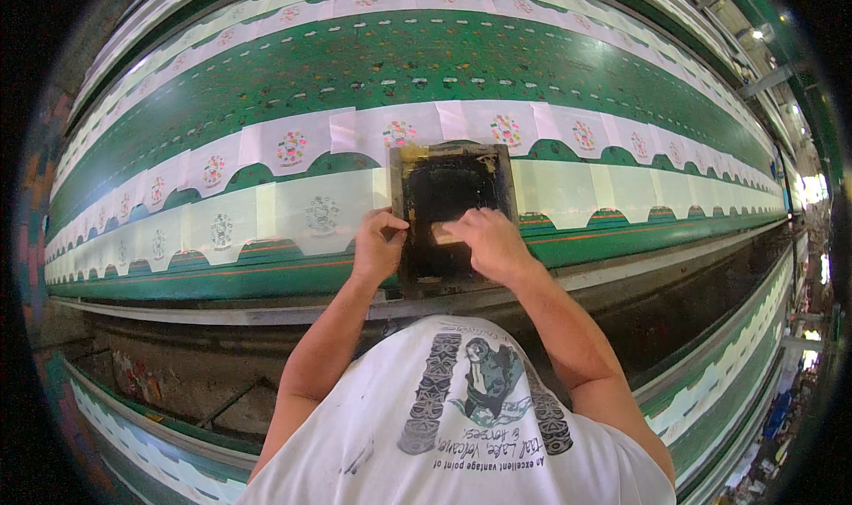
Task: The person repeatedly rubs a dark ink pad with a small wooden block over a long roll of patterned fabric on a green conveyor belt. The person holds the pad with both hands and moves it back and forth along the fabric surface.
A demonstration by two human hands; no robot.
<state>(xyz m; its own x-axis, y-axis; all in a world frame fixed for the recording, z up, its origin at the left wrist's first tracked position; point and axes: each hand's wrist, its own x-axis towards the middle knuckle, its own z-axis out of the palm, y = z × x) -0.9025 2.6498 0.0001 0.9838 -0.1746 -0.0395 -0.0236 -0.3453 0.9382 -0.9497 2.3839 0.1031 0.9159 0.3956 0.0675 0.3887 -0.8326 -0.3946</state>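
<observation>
A screen-printing frame (503, 178) with a dark, ink-covered middle lies in front of me, over a row of pale yellow cloth pieces (271, 205). My left hand (380, 244) is closed at the frame's left edge, fingertips pinched against it. Inside the frame, my right hand (488, 241) grips a small tan squeegee (445, 233) that touches the dark screen. Its lower part is hard to make out. Left of the frame, several yellow pieces bear a dark printed figure (322, 214); those to its right look plain.
The cloth lies on a long green printing table (293, 274) with a pale rail (222, 311) along its near edge. Beyond is a row of pinkish-white pieces (251, 153) with colored prints. Another green table (710, 443) runs behind me, past a dark gap.
</observation>
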